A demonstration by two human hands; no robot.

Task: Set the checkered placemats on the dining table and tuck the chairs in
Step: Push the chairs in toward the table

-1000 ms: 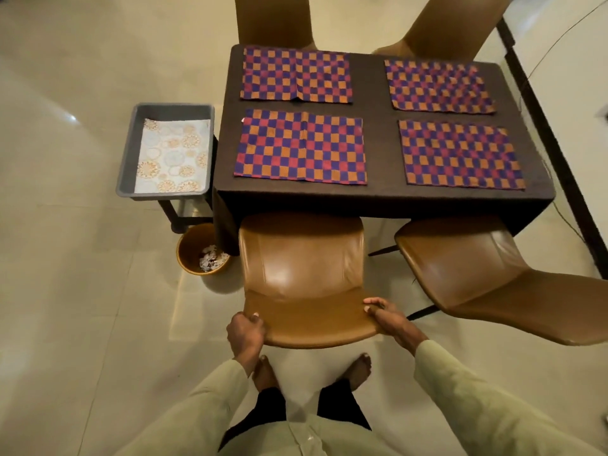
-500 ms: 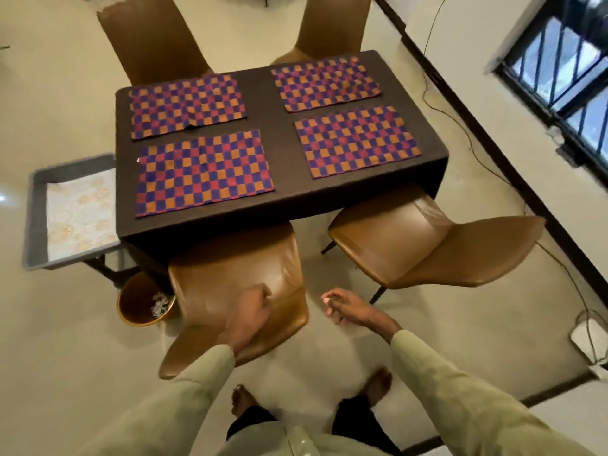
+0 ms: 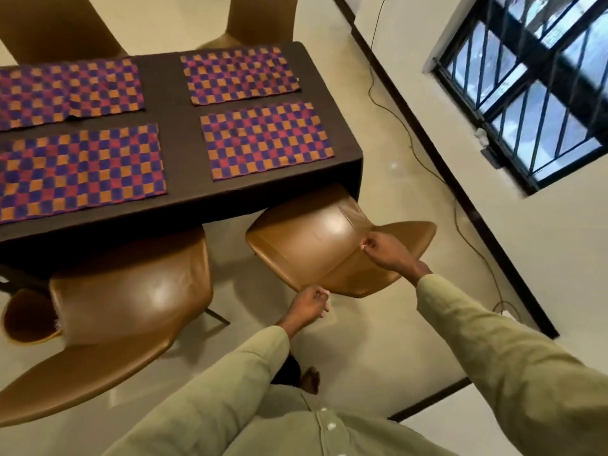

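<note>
Fingers of the right hand and left hand curled loosely at the right chair's back, gripping nothing certain; placemats lay on the worktop, so tucking was underway, needing a firm grip then a push

floor: pale glossy tiles | wall: cream, dark skirting, right | window: black bars, upper right | cable: along floor | bin: lower left

Both hands at angled tan chair, four checkered placemats on table
</note>
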